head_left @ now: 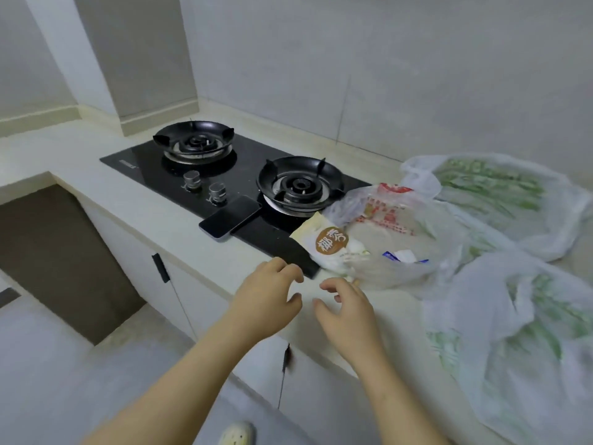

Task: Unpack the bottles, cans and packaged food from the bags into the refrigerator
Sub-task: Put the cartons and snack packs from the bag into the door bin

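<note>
Right now the white pouch [330, 245] lies on the table [192, 229], half out of the clear bag [404, 242], its free end angled toward the hob [144, 162]. It sits just beyond both grips. My left grip [269, 293] and right grip [346, 303] hover loosely curled, holding nothing. I judge the right slightly nearer.

An open strip of pale stone countertop [144, 210] runs along the front edge, centre left of the frame. Behind it stand a black glass two-burner hob [244, 162] with raised pan rings and a dark flat smartphone [229, 220]. Crumpled translucent plastic bags [529, 316] crowd the right side.
</note>
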The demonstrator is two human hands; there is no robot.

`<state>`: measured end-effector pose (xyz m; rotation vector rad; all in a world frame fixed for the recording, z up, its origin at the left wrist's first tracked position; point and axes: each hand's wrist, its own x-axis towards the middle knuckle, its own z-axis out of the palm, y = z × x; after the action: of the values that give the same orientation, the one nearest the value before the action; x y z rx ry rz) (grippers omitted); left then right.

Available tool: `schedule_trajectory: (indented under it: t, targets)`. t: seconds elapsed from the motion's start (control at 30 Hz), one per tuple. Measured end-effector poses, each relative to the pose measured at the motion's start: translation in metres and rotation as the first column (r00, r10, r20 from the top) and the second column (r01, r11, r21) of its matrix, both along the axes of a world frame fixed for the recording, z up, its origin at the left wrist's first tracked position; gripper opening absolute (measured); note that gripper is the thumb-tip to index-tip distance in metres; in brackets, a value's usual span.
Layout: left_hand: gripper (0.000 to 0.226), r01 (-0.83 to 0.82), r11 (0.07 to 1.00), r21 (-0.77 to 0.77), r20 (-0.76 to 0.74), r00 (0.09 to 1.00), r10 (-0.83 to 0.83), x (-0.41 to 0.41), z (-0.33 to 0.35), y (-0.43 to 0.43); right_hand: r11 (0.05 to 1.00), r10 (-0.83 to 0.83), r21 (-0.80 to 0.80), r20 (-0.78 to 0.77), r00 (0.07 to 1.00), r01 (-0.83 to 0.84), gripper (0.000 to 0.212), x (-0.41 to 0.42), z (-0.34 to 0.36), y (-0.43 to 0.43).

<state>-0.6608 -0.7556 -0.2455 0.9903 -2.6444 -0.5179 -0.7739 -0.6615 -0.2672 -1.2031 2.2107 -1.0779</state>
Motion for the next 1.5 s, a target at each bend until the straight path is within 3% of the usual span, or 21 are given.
schedule_trajectory:
  t: [0.17, 0.43, 0.63, 0.83, 1.07, 1.17, 1.33, 1.5]
  targets:
    - [0.029, 0.111, 0.994, -0.018, -0.051, 0.992, -0.112, -0.043, 0.002, -0.032, 0.986, -0.161, -0.051, -0.044, 0.986, 0.158, 0.021, -0.033, 0.003, -0.018]
    - [0.028, 0.255, 0.967, 0.001, 0.032, 0.966, -0.255, -0.095, 0.004, -0.103, 0.932, -0.361, -0.058, -0.080, 0.929, 0.357, 0.015, -0.070, -0.002, -0.065]
    - [0.029, 0.410, 0.912, 0.021, 0.061, 0.910, -0.410, -0.128, -0.008, -0.131, 0.842, -0.473, 0.145, -0.264, 0.841, 0.520, 0.019, -0.090, -0.008, -0.082]
    - [0.030, 0.533, 0.844, 0.054, 0.080, 0.841, -0.536, -0.167, -0.020, -0.127, 0.739, -0.482, 0.356, -0.315, 0.817, 0.573, 0.009, -0.108, -0.017, -0.061]
    - [0.031, 0.586, 0.805, 0.091, 0.133, 0.794, -0.593, -0.209, -0.031, -0.105, 0.636, -0.438, 0.517, -0.368, 0.820, 0.572, 0.025, -0.131, -0.016, -0.033]
    - [0.031, 0.582, 0.805, 0.112, 0.170, 0.787, -0.593, -0.227, -0.039, -0.094, 0.673, -0.441, 0.473, -0.362, 0.822, 0.569, 0.028, -0.145, -0.014, -0.026]
    - [0.037, 0.590, 0.795, 0.144, 0.204, 0.768, -0.607, -0.251, -0.057, -0.085, 0.828, -0.448, 0.227, -0.282, 0.848, 0.513, 0.039, -0.170, -0.006, -0.038]
    - [0.043, 0.581, 0.804, 0.128, 0.274, 0.758, -0.591, -0.261, -0.070, -0.078, 0.868, -0.377, 0.253, -0.228, 0.898, 0.428, 0.047, -0.185, -0.017, -0.044]
